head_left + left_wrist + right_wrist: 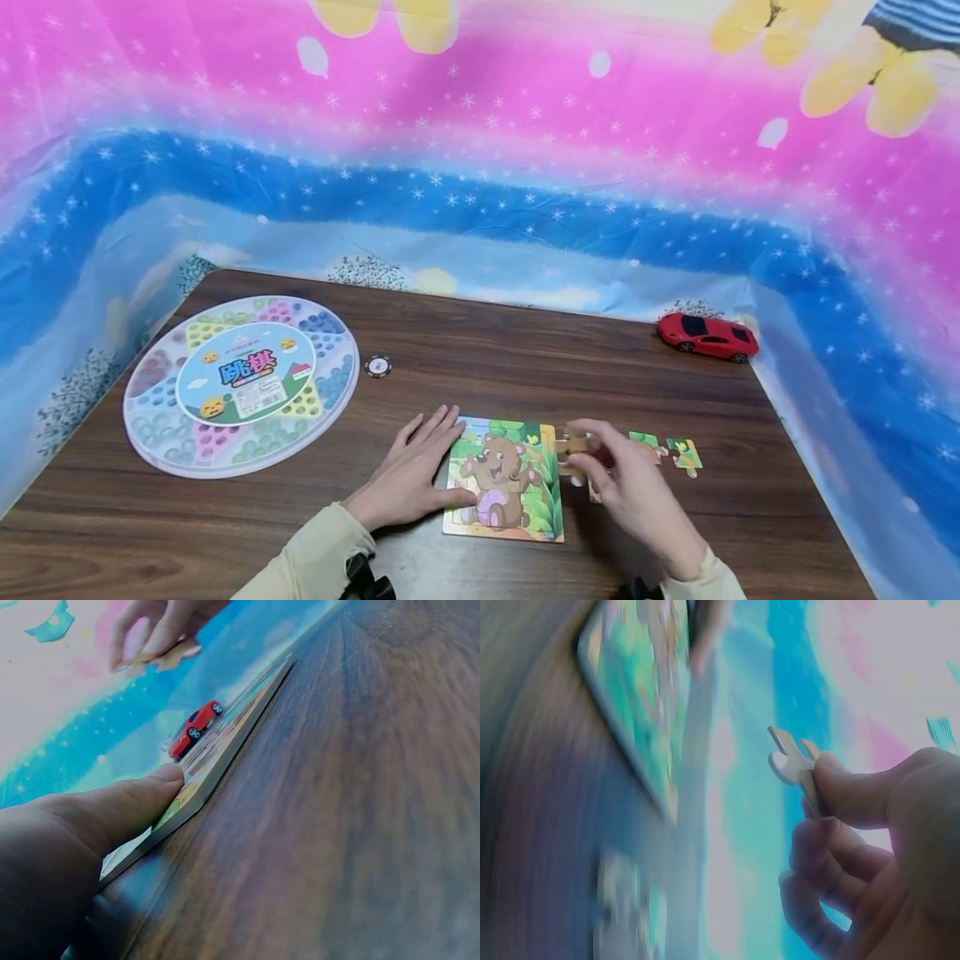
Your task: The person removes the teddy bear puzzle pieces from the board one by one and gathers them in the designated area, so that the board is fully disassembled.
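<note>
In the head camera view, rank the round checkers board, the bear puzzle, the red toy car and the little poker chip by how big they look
1. round checkers board
2. bear puzzle
3. red toy car, though it sits farthest back
4. poker chip

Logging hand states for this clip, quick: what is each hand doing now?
Left hand: open, fingers flat, steadying the square bear-picture puzzle board.
Right hand: closed, pinching a small tan cardboard puzzle piece.

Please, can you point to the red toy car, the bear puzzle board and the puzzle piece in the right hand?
red toy car (707, 336), head view, roof.
bear puzzle board (498, 479), head view, bear picture.
puzzle piece (793, 761), right wrist view, bare tab.
</note>
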`<state>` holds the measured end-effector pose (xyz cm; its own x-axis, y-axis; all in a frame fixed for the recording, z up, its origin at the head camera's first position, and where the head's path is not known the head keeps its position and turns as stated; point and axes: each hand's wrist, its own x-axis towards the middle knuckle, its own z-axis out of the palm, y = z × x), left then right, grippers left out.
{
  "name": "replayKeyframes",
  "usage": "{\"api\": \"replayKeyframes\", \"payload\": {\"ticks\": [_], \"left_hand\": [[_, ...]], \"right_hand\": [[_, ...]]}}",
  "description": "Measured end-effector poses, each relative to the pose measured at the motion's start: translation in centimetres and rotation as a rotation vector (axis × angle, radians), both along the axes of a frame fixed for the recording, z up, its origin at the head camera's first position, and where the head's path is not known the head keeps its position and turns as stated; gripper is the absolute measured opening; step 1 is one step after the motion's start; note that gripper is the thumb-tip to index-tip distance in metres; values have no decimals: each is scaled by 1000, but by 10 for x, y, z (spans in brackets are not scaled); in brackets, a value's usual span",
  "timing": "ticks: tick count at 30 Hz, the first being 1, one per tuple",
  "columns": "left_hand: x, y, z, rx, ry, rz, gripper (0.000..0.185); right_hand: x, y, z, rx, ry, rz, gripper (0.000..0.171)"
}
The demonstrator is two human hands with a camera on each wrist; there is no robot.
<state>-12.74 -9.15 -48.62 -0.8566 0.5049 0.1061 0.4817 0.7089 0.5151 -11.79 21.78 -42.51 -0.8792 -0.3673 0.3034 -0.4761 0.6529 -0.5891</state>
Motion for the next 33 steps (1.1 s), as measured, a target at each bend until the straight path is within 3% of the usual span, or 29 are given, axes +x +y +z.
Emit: {"api": "replayKeyframes", "payload": {"ticks": [7, 11, 14, 21, 27, 33], "left_hand": [[0, -1, 0, -4, 7, 7, 99], [-1, -2, 1, -6, 3, 14, 99], [-1, -2, 2, -5, -4, 17, 100], [-1, -2, 2, -4, -9, 14, 100], [0, 0, 3, -3, -21, 9, 99], [0, 2, 3, -6, -24, 7, 100]], "right_hand": [[7, 60, -7, 7, 120, -260, 45], [10, 83, -7, 58, 107, -405, 40], [11, 93, -9, 89, 42, -473, 32], [10, 92, -20, 103, -199, -417, 30], [10, 89, -30, 162, -188, -436, 30], [11, 91, -33, 185, -253, -460, 29]]}}
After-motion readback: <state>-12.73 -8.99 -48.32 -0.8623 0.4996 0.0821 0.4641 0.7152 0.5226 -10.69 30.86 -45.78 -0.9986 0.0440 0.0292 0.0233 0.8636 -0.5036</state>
